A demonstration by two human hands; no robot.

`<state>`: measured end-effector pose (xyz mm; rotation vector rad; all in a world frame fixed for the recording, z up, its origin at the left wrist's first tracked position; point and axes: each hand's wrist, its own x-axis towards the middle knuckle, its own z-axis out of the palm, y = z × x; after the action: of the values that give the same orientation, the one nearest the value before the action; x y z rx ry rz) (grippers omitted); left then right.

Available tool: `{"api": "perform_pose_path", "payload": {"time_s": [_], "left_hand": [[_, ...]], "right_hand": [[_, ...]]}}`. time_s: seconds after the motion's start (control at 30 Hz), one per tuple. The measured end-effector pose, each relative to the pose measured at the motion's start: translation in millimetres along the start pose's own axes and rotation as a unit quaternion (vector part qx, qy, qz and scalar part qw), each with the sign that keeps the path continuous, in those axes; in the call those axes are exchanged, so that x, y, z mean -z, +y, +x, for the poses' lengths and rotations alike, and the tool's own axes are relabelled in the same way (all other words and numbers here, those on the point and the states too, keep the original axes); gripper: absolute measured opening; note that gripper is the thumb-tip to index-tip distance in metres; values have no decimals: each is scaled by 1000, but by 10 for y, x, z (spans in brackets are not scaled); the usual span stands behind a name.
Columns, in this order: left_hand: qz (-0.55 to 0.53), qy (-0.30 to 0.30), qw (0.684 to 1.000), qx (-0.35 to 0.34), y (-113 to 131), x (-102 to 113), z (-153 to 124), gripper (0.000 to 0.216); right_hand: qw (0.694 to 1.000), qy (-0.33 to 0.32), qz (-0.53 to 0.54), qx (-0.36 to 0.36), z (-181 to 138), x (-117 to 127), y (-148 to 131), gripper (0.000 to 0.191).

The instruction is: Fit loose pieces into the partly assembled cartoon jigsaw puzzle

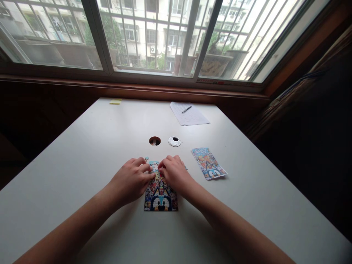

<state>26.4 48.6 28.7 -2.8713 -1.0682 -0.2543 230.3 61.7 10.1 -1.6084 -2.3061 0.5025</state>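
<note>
A jigsaw puzzle (161, 200), mostly assembled, lies on the white table in front of me, with a blue cartoon dog's face at its near end. My left hand (133, 179) grips its left edge, fingers curled and thumb on the picture. From the right, my right hand (175, 172) reaches over the upper part, thumb and fingers closed together. Whatever is between those right fingertips is hidden. A loose puzzle piece (147, 158) lies just beyond the left fingers. Another small piece (186, 168) shows beside the right hand.
Right of the puzzle lies a creased picture sheet (209, 164) with matching art. Beyond my hands are a round table hole (154, 141) and its cover (174, 141). Farther back are paper (189, 116), a pen (186, 109) and a yellow sticky note (115, 101), below a barred window.
</note>
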Motion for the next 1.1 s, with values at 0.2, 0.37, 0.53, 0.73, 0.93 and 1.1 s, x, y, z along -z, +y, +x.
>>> {"api": "perform_pose_path", "payload": {"time_s": [0.2,0.37,0.53,0.73,0.93,1.1], "left_hand": [[2,-8,1000,9,24,23,10,22],[3,-8,1000,7,24,26,9,21],[3,4,1000,3,20,12,9,19],[-2,5,1000,5,23,21,9,19],[-3,4,1000,2,17,17,12,20],[1,-6,1000,4,25,28,10,19]], "right_hand": [[999,-5,28,-18,23,28,-20,11],[999,-7,31,-25,26,45,-51,11],[999,-6,35,-23,30,37,-45,13],[999,-27,33,-30,27,101,-53,20],[998,-42,9,-35,2,180,-98,20],[998,-39,36,-43,11,172,-98,16]]}}
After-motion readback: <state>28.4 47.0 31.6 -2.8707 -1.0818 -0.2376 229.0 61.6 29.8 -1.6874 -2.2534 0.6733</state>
